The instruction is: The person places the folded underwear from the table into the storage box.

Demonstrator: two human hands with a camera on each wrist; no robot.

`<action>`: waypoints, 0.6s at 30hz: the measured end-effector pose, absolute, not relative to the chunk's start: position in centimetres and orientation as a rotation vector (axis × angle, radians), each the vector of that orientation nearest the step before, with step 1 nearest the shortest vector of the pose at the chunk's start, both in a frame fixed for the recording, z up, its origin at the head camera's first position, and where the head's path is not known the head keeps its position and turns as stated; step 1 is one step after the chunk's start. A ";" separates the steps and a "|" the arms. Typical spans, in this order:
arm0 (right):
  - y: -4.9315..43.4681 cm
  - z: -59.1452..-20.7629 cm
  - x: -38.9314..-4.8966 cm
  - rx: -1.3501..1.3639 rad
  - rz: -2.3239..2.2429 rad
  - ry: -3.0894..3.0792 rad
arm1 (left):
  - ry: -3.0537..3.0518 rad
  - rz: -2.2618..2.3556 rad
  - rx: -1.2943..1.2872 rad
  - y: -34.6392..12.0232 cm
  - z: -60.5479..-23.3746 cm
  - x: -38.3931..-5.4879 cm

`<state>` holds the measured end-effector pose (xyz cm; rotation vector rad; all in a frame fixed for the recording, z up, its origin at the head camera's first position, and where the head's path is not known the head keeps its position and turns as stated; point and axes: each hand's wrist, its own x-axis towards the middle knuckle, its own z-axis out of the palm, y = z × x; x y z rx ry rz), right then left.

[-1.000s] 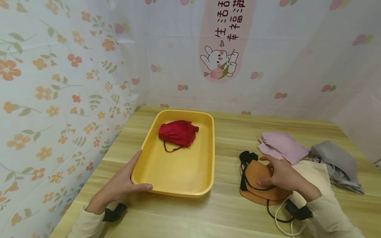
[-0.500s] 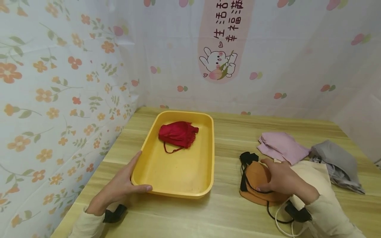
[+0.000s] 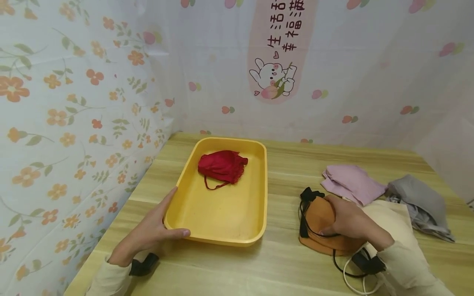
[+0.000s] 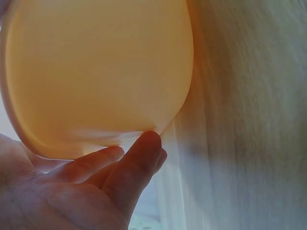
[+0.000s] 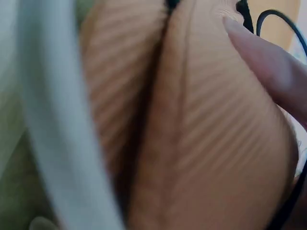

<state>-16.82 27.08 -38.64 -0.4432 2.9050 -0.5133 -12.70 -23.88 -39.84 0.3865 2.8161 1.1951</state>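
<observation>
In the head view, a brown bra [image 3: 321, 216] with black straps lies folded on the right of the table. My right hand [image 3: 349, 218] grips it, thumb on the near face and fingers over the far edge. Its ribbed cups [image 5: 225, 120] fill the right wrist view, thumb pressed on one. On the left, my left hand [image 3: 153, 226] rests against the near left corner of a yellow plastic tray [image 3: 214, 239]. In the left wrist view its fairly straight fingers [image 4: 139, 167] touch the tray's outer wall. A red lace-edged bra [image 3: 222, 165] lies inside the tray.
Beyond and beside the brown bra lie a lilac folded cloth [image 3: 352, 183], a grey folded garment [image 3: 422, 203] and a cream cloth item [image 3: 389, 218]. White straps [image 3: 348, 273] loop near the table's front. A floral curtain [image 3: 74, 144] borders the left side.
The right hand's fingers have closed further over the brown bra, bunching it slightly upward. The left hand and the tray have stayed in place.
</observation>
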 end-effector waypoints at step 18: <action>30.0 -36.9 -16.4 -0.579 -1.321 2.382 | 2.812 1.196 0.388 -23.7 -39.8 -12.8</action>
